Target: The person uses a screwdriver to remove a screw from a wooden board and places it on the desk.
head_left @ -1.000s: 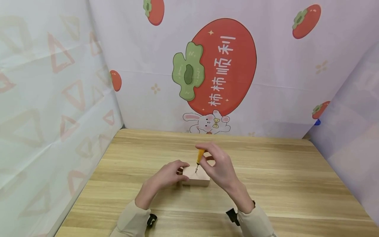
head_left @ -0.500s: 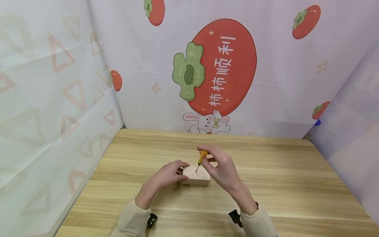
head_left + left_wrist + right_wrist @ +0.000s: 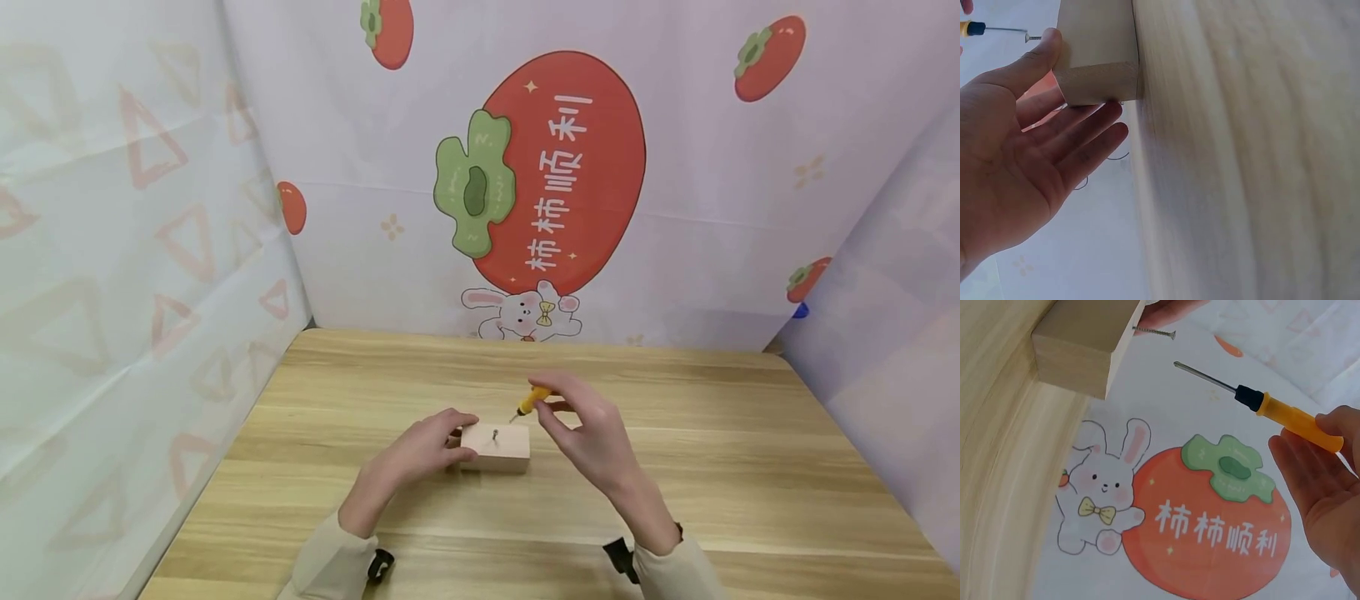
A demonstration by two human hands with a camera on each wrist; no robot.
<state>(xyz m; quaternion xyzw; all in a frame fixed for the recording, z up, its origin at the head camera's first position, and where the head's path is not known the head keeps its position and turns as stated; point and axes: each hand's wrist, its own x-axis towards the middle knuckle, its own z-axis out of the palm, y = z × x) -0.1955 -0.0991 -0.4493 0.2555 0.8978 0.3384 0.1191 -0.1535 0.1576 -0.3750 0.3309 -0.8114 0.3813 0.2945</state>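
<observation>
A pale rectangular wooden block (image 3: 512, 443) lies on the table, its left end gripped between the thumb and fingers of my left hand (image 3: 420, 448). From the block's top sticks a metal screw (image 3: 1155, 332), partly sunk and leaning slightly. Up and to the right of it, my right hand (image 3: 595, 429) pinches the yellow handle of a screwdriver (image 3: 1294, 419) between thumb and fingers. The screwdriver's tip points toward the screw head but is apart from it, as the right wrist view shows. In the left wrist view the thumb (image 3: 1032, 67) presses near the screw.
The wood-grain table (image 3: 720, 467) spreads around both hands. Behind it hangs a white cloth backdrop (image 3: 352, 275) printed with persimmons and a rabbit. Another cloth (image 3: 97, 333) with triangle prints closes the left side. Black straps (image 3: 621, 558) sit at the wrists.
The screwdriver tip has left the screw; my right hand has drawn it up and to the right, tilting it over. The screw stands in the block by itself. My left hand keeps its grip.
</observation>
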